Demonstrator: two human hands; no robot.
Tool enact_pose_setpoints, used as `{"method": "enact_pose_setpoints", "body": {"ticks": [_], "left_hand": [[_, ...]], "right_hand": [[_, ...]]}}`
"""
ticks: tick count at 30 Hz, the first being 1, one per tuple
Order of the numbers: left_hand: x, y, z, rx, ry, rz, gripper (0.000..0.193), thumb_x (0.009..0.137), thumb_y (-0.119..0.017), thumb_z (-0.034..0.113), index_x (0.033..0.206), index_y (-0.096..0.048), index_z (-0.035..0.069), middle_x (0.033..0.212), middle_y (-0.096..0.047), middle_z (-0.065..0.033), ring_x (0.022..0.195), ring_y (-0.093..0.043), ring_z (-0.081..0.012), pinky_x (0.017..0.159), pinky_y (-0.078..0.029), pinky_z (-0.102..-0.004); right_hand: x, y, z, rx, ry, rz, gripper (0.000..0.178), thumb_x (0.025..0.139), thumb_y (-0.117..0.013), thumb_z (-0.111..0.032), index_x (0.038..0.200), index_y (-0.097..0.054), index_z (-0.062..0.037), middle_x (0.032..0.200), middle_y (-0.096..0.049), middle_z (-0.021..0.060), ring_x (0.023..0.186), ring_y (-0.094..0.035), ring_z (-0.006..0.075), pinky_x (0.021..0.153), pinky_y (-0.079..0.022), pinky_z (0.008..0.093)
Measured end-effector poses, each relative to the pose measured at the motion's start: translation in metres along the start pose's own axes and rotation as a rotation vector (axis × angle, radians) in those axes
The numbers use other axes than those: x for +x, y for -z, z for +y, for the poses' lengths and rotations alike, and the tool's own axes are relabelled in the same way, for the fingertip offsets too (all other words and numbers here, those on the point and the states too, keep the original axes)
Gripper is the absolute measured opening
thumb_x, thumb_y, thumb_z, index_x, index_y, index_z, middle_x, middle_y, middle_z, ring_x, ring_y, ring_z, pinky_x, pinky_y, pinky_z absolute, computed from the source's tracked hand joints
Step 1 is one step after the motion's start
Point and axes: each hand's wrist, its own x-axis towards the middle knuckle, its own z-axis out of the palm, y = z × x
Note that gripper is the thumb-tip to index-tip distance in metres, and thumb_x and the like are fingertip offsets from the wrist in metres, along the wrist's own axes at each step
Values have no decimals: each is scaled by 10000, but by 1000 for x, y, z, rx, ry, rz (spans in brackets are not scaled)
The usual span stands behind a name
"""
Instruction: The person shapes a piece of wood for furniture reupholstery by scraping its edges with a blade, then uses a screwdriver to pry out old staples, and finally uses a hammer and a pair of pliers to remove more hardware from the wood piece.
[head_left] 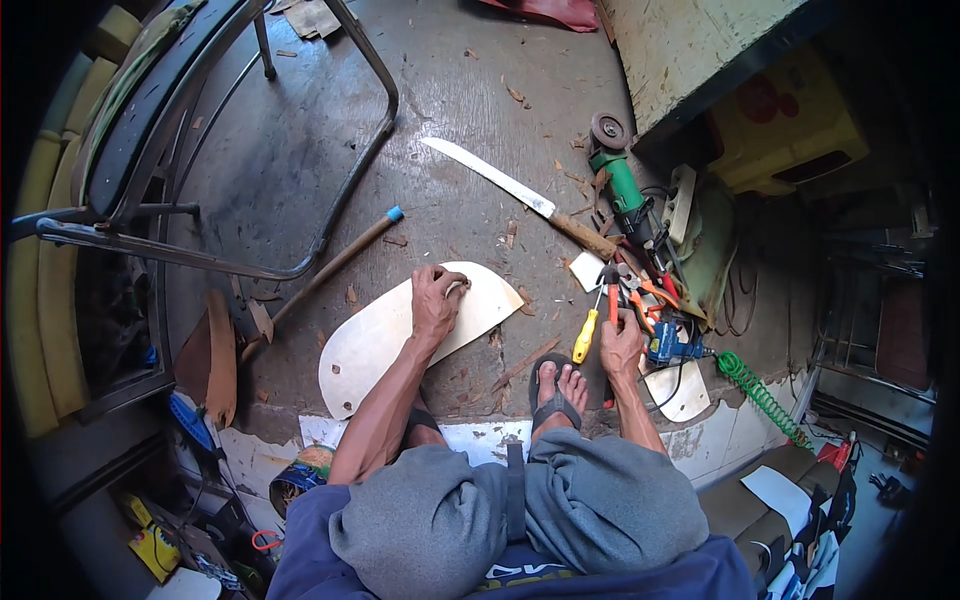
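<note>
A pale, rounded flat panel [375,350] with small holes near its edge lies on the floor before my feet. My left hand [437,305] rests on its far part, fingers curled and pinched near a hole; what they hold is too small to make out. To the right, my right hand [622,345] is closed round a red-handled hammer [613,298] with a dark head, held upright beside my foot. Just left of that hand is a yellow-handled screwdriver [585,338]. Orange-handled pliers [655,292] lie beyond it.
A long wooden-handled knife [500,185] and a green angle grinder [622,185] lie ahead. A blue air tool [672,345] with a green coiled hose [765,400] sits right. A metal-framed chair [300,265] and a wooden-handled tool [335,265] are left.
</note>
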Motion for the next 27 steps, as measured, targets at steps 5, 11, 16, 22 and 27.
{"method": "enact_pose_setpoints", "body": {"ticks": [5, 11, 16, 22, 27], "left_hand": [[1, -2, 1, 11, 7, -7, 168, 818, -817, 112, 980, -777, 129, 1010, -608, -109, 994, -538, -300, 909, -448, -431], [-1, 5, 0, 2, 15, -18, 263, 815, -810, 99, 1070, -747, 95, 1042, -614, -120, 1036, -545, -324, 954, -455, -439], [-3, 13, -1, 9, 40, -95, 410, 809, -815, 124, 1196, -692, 68, 1140, -623, -131, 1105, -545, -334, 995, -450, -441], [-23, 11, 4, 107, 45, -63, 654, 759, -862, 194, 1333, -592, 33, 1385, -532, -178, 1301, -475, -376, 1122, -372, -492], [-28, 17, 0, 61, 82, -108, 778, 742, -886, 203, 1415, -529, 43, 1440, -503, -178, 1362, -443, -382, 1161, -349, -492]], "right_hand": [[-1, 7, -25, 95, 203, -20, 285, 895, -601, -159, 1123, -639, 7, 988, -682, 225, 953, -662, 401, 870, -509, 470], [-27, 2, -87, 130, 166, -371, 346, 947, -615, -176, 1253, -608, -15, 1007, -690, 231, 920, -691, 422, 832, -530, 472], [-30, -12, -100, 233, 318, -457, 392, 952, -648, -171, 1309, -577, -24, 1082, -669, 244, 1010, -677, 436, 878, -522, 483], [-32, -41, -105, 65, 652, -414, 396, 1004, -608, -133, 1375, -527, -22, 1140, -629, 260, 984, -667, 458, 805, -558, 506], [-37, -60, -112, -75, 909, -356, 431, 1006, -603, -117, 1419, -498, -47, 1023, -603, 214, 810, -682, 433, 632, -578, 504]]}}
